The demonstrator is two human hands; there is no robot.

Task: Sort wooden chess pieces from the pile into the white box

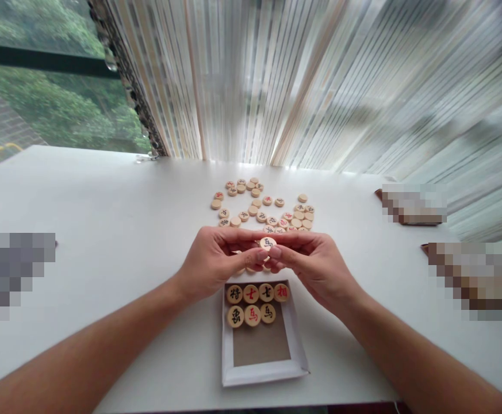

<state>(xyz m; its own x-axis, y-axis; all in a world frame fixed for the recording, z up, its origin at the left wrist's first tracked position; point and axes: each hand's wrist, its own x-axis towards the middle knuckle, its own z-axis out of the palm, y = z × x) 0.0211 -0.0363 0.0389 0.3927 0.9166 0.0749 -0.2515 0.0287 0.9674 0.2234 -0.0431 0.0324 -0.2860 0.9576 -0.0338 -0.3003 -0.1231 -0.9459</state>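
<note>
Between the fingertips of both hands is a round wooden xiangqi piece [268, 244] with a black character on its face, which is turned up toward me. My left hand [222, 253] pinches its left side, and my right hand [305, 253] pinches its right side. Just below the hands lies an open white cardboard box [264, 375] with a brown bottom. Inside, at its far end, xiangqi pieces [252, 315] sit face up in two rows, some with red and some with black characters. The hands partly hide a few pieces behind them.
Loose xiangqi pieces [261, 217] are scattered beyond my hands on the white table [125, 230], some face up, some showing blank backs. Brown-edged objects [423, 219], partly pixelated, are at the right. A string curtain [242, 80] hangs along the far edge.
</note>
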